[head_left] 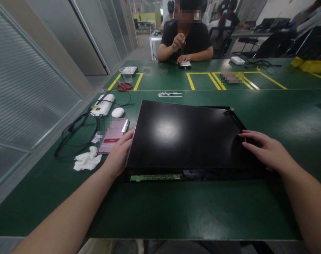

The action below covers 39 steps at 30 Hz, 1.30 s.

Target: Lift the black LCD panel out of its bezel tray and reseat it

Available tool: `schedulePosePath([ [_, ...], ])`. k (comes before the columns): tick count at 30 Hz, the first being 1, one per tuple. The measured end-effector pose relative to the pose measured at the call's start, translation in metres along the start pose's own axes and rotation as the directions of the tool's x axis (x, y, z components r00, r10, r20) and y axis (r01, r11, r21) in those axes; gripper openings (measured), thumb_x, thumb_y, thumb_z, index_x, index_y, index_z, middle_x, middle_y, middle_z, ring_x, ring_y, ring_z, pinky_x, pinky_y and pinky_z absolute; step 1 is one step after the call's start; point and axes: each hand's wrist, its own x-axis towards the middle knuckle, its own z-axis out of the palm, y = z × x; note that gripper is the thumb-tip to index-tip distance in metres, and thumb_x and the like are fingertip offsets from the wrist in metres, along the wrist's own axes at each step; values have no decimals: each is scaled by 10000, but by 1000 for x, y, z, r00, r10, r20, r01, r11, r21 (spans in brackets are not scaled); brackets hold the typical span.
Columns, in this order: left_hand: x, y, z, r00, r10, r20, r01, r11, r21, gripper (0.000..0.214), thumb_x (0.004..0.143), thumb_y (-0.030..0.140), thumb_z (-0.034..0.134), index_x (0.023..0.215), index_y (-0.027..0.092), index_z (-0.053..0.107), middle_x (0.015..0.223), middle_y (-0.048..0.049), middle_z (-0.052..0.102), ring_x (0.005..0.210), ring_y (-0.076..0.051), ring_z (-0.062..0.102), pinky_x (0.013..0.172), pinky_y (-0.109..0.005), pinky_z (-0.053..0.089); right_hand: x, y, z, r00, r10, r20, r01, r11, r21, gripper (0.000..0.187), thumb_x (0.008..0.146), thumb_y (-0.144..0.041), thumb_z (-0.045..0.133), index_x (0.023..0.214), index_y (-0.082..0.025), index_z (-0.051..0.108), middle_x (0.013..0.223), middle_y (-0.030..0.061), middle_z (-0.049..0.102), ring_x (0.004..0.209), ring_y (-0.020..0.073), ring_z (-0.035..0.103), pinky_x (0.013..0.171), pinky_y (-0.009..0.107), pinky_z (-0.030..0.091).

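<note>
A large black glossy display panel (pixel 181 135) lies flat on the green table (pixel 176 208), with a green circuit strip (pixel 155 177) showing along its near edge. My left hand (pixel 119 153) grips the panel's left edge, fingers curled around it. My right hand (pixel 266 150) rests on the panel's right side with fingers stretched out flat, touching the surface near the right edge.
Left of the panel lie a phone (pixel 113 135), a crumpled white cloth (pixel 86 159), a white mouse (pixel 117 112), a white box with black cables (pixel 102 106) and red scissors (pixel 124 86). A person in black (pixel 186 38) sits across, hands over a small device (pixel 185 64).
</note>
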Motion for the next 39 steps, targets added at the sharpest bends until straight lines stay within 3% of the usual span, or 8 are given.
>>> schedulePosePath([
  [5, -2, 0, 3, 1000, 7, -9, -7, 1000, -11, 454, 640, 100, 722, 1058, 224, 848, 1037, -43, 835, 923, -277, 785, 566, -243, 592, 1, 1, 0, 1000, -13, 0, 13, 1000, -24, 475, 723, -547, 644, 1087, -285, 801, 1424, 86, 722, 1386, 365, 622, 1237, 555, 393],
  [9, -3, 2, 4, 999, -30, 19, 31, 997, -75, 588, 626, 97, 635, 1168, 209, 834, 996, -53, 834, 840, -252, 781, 494, -224, 553, 1, 3, 0, 1000, -16, 9, 17, 999, -27, 502, 729, -561, 640, 1111, -278, 802, 1441, 90, 712, 1396, 365, 613, 1235, 555, 396],
  [13, -2, 2, 3, 999, -9, 47, 16, 987, -161, 519, 665, 184, 633, 1144, 166, 832, 1018, -87, 832, 952, -305, 786, 693, -334, 659, 0, 4, -1, 999, -36, 6, 36, 999, -30, 496, 742, -560, 642, 1116, -274, 801, 1437, 94, 713, 1388, 360, 618, 1234, 550, 400],
  [16, -3, 0, 2, 993, 55, 105, -41, 991, -130, 345, 727, 255, 755, 1049, 177, 849, 1159, -102, 824, 1162, -365, 743, 898, -398, 652, 0, 5, -1, 999, -48, 4, 48, 998, -36, 475, 745, -553, 646, 1104, -285, 801, 1426, 88, 720, 1378, 361, 625, 1232, 559, 401],
  [19, -3, -5, -1, 985, 112, 130, -110, 994, -24, 376, 680, 289, 893, 1045, 206, 861, 1416, -92, 746, 1352, -411, 649, 1094, -458, 567, 1, 5, -1, 999, -44, 3, 44, 998, -41, 475, 737, -561, 644, 1096, -292, 802, 1422, 84, 722, 1373, 365, 629, 1222, 569, 411],
  [23, 0, -11, -8, 977, 203, 65, -210, 967, 145, 510, 626, 382, 975, 1104, 250, 857, 1663, -87, 553, 1582, -429, 409, 1296, -532, 328, 3, 9, 1, 999, -49, 9, 49, 998, -40, 513, 718, -579, 634, 1099, -282, 807, 1425, 96, 719, 1375, 373, 629, 1225, 578, 408],
  [27, 4, -14, -13, 961, 266, 75, -276, 920, 278, 509, 611, 431, 991, 1079, 279, 859, 1740, -79, 450, 1661, -400, 243, 1334, -522, 237, 4, 12, 0, 998, -67, 10, 68, 997, -42, 524, 728, -585, 629, 1113, -278, 807, 1431, 101, 716, 1375, 368, 631, 1221, 577, 415],
  [39, 3, -12, -16, 954, 261, 148, -290, 930, 227, 531, 666, 435, 982, 1164, 293, 863, 1750, -60, 438, 1659, -418, 238, 1318, -539, 292, 3, 11, 0, 1000, -31, -1, 31, 999, -18, 474, 723, -564, 658, 1086, -300, 812, 1425, 80, 722, 1368, 368, 633, 1187, 594, 439],
])
